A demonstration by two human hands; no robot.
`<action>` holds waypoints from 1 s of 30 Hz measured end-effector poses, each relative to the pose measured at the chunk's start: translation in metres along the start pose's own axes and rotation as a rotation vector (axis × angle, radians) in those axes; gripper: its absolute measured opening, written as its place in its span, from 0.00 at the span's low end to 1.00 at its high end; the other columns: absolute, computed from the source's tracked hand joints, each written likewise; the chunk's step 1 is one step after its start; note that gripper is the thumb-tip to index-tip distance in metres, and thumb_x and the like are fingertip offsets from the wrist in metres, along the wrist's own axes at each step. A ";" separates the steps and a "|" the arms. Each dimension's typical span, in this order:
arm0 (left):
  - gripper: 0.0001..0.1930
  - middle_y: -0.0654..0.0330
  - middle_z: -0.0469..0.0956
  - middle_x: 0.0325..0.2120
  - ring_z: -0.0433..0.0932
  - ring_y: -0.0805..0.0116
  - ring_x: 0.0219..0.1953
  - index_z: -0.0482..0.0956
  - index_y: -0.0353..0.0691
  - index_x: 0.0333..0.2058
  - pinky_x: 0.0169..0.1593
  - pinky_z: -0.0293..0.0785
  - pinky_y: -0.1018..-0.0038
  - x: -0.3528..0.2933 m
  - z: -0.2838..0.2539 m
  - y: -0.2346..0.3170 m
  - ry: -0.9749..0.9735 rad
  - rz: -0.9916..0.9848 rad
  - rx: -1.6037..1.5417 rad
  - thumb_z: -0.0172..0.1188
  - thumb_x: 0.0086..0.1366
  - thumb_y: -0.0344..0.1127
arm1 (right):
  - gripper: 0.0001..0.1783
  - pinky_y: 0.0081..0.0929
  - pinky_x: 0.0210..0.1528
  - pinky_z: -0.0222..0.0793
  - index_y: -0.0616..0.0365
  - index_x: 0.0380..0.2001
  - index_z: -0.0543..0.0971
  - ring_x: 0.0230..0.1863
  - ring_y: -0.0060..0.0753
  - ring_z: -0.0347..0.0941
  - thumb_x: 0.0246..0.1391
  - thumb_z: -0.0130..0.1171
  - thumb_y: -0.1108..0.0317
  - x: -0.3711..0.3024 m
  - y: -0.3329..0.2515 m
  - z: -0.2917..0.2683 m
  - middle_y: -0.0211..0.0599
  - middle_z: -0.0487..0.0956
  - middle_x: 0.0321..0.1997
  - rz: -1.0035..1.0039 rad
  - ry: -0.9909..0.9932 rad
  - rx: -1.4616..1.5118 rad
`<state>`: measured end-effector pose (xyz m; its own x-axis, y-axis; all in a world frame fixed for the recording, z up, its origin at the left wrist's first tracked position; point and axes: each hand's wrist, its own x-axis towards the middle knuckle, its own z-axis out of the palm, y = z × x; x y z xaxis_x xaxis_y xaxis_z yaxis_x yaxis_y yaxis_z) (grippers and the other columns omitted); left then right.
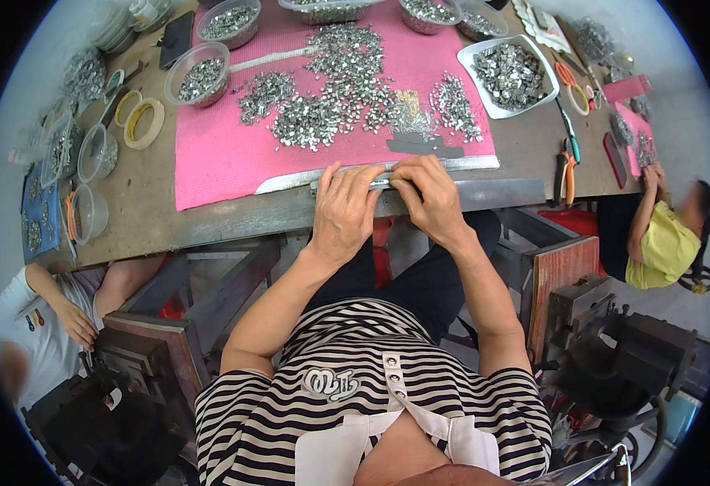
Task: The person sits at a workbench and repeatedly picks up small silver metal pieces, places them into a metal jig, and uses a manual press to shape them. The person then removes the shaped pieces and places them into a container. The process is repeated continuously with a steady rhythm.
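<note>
At the front edge of the table, my left hand (344,209) and my right hand (432,197) meet, palms down. Their thumbs and fingertips pinch a slim silver metal strip (380,184) from both sides. Fingers cover most of it, so its full shape is hidden. Just beyond lies a pink mat (197,166) with a whitish front border. Loose small silver metal pieces (343,85) are heaped on it, and a smaller heap (455,109) sits to the right. Dark grey flat strips (424,147) rest on the mat close to my right hand.
Clear tubs of pieces (201,77) and a white square dish (513,77) stand around the mat. Tape rolls (144,123) lie left; orange-handled pliers (565,174) and scissors (572,85) lie right. People sit at both sides, one in a yellow shirt (665,247).
</note>
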<state>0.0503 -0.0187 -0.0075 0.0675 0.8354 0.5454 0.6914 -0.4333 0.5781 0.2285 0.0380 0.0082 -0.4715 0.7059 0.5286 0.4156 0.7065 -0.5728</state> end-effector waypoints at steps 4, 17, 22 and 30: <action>0.21 0.54 0.80 0.45 0.79 0.55 0.49 0.74 0.36 0.54 0.64 0.64 0.53 0.001 -0.001 0.000 -0.023 0.007 0.006 0.63 0.62 0.24 | 0.09 0.37 0.46 0.67 0.60 0.36 0.81 0.42 0.43 0.76 0.49 0.68 0.78 -0.002 -0.004 -0.002 0.39 0.80 0.40 -0.087 0.042 -0.122; 0.19 0.58 0.81 0.46 0.79 0.59 0.49 0.78 0.41 0.51 0.60 0.62 0.59 -0.002 0.004 0.001 0.041 0.012 0.054 0.65 0.60 0.25 | 0.06 0.43 0.45 0.69 0.60 0.38 0.83 0.39 0.47 0.78 0.56 0.62 0.75 0.082 0.055 -0.027 0.42 0.81 0.35 -0.027 -0.015 -0.119; 0.19 0.59 0.81 0.46 0.78 0.59 0.48 0.79 0.41 0.51 0.60 0.62 0.60 0.000 0.009 0.000 0.015 0.019 0.038 0.65 0.60 0.26 | 0.08 0.50 0.46 0.73 0.62 0.36 0.85 0.40 0.54 0.78 0.58 0.60 0.71 0.155 0.138 0.006 0.49 0.81 0.36 0.130 0.040 -0.203; 0.19 0.60 0.80 0.47 0.78 0.61 0.48 0.80 0.42 0.51 0.59 0.62 0.61 -0.002 0.005 0.000 0.026 0.008 0.059 0.66 0.59 0.25 | 0.07 0.45 0.47 0.73 0.61 0.36 0.86 0.41 0.53 0.77 0.57 0.62 0.72 0.186 0.157 0.044 0.47 0.80 0.35 0.132 0.107 -0.348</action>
<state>0.0532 -0.0190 -0.0119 0.0556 0.8227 0.5658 0.7318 -0.4191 0.5374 0.1716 0.2777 -0.0112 -0.3205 0.7801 0.5373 0.7151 0.5713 -0.4029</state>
